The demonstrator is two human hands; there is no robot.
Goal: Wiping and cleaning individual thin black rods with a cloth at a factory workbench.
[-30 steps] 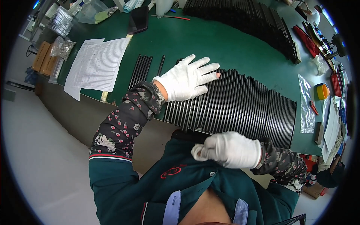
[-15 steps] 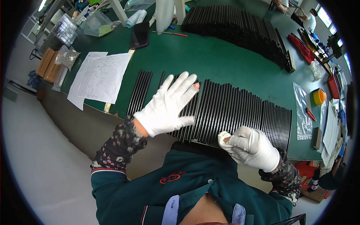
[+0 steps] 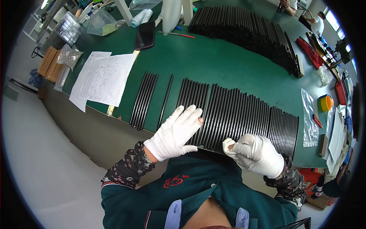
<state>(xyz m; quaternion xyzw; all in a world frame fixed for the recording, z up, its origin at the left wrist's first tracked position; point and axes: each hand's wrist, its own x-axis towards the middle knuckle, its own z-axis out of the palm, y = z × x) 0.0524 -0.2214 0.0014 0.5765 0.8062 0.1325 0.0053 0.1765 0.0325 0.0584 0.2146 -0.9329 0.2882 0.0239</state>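
left hand (image 3: 176, 131) is splayed, grip looks empty, hiding near ends of some black rods (image 3: 192, 93) on the counter (image 3: 225, 59); right hand (image 3: 256, 154) is curled closed, can't tell if that grip has anything

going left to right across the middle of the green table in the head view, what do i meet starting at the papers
Printed paper sheets, small group of black rods, single black rod, wide row of black rods, flat clear bag, yellow round item
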